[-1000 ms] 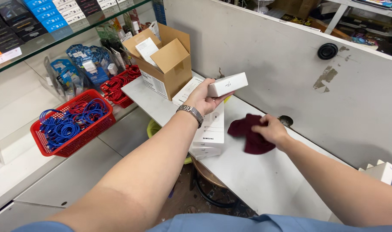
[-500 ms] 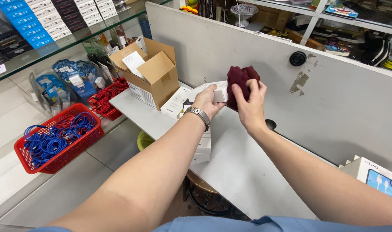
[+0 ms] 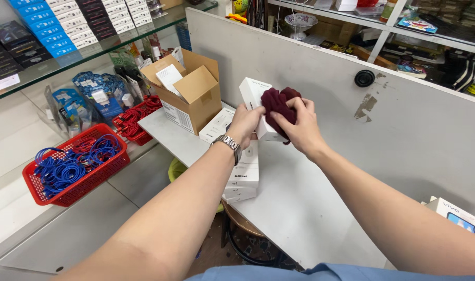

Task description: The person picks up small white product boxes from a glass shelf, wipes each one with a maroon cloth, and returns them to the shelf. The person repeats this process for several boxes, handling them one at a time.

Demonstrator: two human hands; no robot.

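Above grey surface (image 3: 300, 208), left hand (image 3: 245, 122) grips small white box (image 3: 254, 93), held upright. Right hand (image 3: 300, 125) presses bunched maroon cloth (image 3: 276, 104) against box face. Wiping appears underway, not finished. More white boxes (image 3: 242, 174) stacked below, seemingly waiting.

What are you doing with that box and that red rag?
A person holds a small white cardboard box up in the left hand and presses a crumpled dark red cloth against its face with the right hand, above a grey counter. More flat white boxes lie stacked on the counter below. An open brown cardboard carton stands behind them, and a red plastic basket of blue cables sits to the left.
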